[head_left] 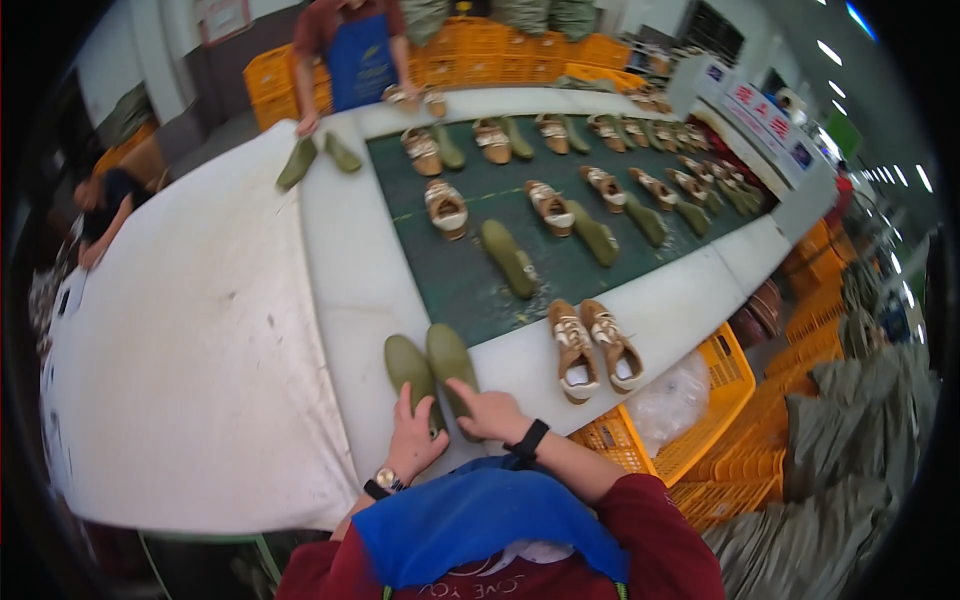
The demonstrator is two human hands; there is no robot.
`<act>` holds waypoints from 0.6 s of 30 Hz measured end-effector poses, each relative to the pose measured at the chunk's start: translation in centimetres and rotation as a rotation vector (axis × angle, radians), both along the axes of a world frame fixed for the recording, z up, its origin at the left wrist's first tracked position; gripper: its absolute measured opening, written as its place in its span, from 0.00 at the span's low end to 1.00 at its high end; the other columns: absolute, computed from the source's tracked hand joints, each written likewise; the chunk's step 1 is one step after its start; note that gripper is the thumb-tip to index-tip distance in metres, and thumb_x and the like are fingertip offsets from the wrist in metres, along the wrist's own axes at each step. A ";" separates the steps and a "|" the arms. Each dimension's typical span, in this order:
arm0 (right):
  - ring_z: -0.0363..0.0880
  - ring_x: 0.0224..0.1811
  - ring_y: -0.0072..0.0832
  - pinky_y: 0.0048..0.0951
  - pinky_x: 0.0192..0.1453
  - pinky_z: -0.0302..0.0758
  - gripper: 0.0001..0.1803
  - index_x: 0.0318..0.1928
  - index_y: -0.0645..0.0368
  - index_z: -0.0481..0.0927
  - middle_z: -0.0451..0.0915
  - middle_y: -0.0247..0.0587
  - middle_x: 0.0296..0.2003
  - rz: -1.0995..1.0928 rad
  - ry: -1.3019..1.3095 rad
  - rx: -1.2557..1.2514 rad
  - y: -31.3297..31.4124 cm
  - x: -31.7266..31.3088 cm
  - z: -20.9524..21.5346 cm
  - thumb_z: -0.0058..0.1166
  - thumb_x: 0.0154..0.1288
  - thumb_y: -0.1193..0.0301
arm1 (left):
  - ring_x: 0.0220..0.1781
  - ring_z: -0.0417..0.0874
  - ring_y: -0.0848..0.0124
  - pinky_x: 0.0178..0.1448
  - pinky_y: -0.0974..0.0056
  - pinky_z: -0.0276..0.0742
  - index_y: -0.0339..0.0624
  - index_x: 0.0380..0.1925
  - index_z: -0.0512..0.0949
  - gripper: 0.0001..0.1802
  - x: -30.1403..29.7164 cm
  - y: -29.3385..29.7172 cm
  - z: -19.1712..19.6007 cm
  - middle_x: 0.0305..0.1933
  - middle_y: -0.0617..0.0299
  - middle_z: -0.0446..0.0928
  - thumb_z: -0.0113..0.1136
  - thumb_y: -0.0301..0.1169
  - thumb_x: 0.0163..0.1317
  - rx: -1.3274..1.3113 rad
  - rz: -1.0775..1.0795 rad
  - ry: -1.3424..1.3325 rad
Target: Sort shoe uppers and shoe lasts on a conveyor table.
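Note:
Two olive-green shoe lasts lie side by side on the white ledge before me, toes pointing away. My left hand [413, 438] grips the heel end of the left last [406, 362], its thumb and fingers partly over it. Around the heel part of the right last [449, 352], my right hand [492, 413] is closed, index finger along its side; the undersides of both grips are hidden. To the right on the ledge stands a pair of tan-and-white sneakers, a left sneaker [572, 345] and a right sneaker [614, 343], apart from my hands.
A green conveyor belt [450, 275] carries rows of sneakers and lasts. A white-covered table [200, 380] spreads to my left. At right, a yellow crate [735, 375] holds a clear plastic bag [672, 400]. Across the ledge, a person in a blue apron [360, 65] stands near another last pair.

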State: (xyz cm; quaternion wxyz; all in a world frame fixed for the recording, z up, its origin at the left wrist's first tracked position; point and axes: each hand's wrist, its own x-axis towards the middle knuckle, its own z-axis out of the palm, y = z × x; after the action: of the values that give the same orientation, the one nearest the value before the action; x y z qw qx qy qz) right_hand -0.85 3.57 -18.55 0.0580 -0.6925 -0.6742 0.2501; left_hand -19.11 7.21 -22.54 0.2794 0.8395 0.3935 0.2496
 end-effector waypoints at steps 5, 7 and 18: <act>0.79 0.29 0.49 0.46 0.34 0.75 0.39 0.67 0.40 0.52 0.80 0.52 0.26 0.054 -0.030 -0.055 0.6 0.0 0.5 0.54 0.56 0.58 | 0.62 0.57 0.37 0.62 0.46 0.65 0.41 0.53 0.66 0.33 -0.5 -0.3 0.3 0.67 0.36 0.48 0.62 0.32 0.43 -0.049 0.049 0.038; 0.79 0.29 0.50 0.45 0.35 0.75 0.38 0.66 0.40 0.52 0.79 0.52 0.25 0.040 -0.008 -0.065 1.0 0.1 0.7 0.53 0.56 0.58 | 0.63 0.56 0.37 0.62 0.47 0.65 0.41 0.53 0.66 0.33 -0.8 -0.3 0.2 0.67 0.37 0.48 0.62 0.33 0.43 -0.055 0.040 0.048; 0.79 0.38 0.51 0.43 0.44 0.75 0.32 0.61 0.51 0.64 0.80 0.54 0.40 -0.196 0.129 0.333 14.1 7.5 -1.7 0.54 0.55 0.60 | 0.61 0.56 0.34 0.61 0.45 0.65 0.41 0.54 0.66 0.33 -0.9 0.0 -0.7 0.67 0.36 0.46 0.61 0.32 0.44 -0.062 0.024 0.015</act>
State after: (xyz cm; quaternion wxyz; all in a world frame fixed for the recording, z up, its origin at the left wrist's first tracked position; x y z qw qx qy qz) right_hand 6.68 17.66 -20.30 0.2390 -0.7183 -0.6303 0.1722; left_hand -19.97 7.25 -23.20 0.2992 0.8276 0.4132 0.2343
